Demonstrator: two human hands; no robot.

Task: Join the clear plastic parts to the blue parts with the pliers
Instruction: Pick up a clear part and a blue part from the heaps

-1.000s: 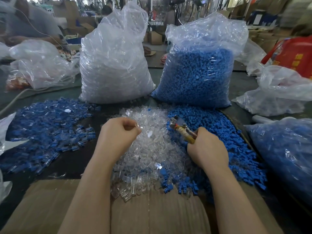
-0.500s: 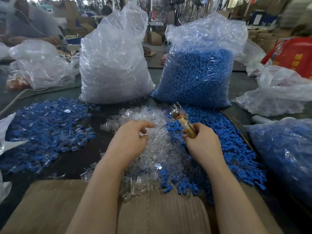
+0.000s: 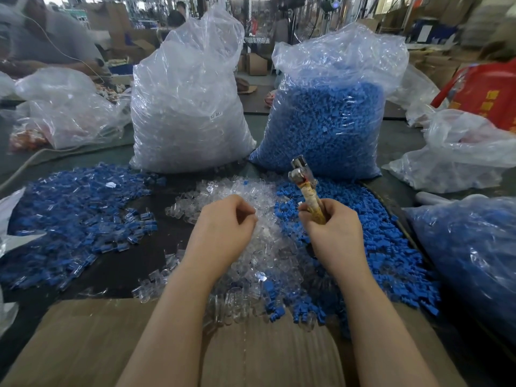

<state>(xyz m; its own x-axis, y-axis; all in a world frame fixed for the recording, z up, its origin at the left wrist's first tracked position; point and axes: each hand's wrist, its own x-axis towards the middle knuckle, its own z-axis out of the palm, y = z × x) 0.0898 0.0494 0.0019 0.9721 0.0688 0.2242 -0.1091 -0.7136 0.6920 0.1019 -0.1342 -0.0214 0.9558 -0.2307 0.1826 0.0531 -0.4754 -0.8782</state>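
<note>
Cardboard (image 3: 83,344) fronts the table; right hand (image 3: 332,230) grips pliers (image 3: 305,188) (left hand (image 3: 223,227) curled, contents unclear).

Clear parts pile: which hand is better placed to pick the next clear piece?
Left. The left hand sits curled over the clear parts pile, while the right hand grips the pliers over the loose blue parts.

The right hand (image 3: 333,236) grips the yellowish handles of the metal-headed pliers (image 3: 305,188), head tilted up over the loose heap of small blue plastic parts (image 3: 391,247). The left hand (image 3: 220,233) hovers with fingers curled over the pile of clear plastic parts (image 3: 268,255), perhaps pinching one; it is too small to tell. Behind stand a tall clear-filled plastic bag (image 3: 187,107) and a blue-filled plastic bag (image 3: 329,118)
</note>
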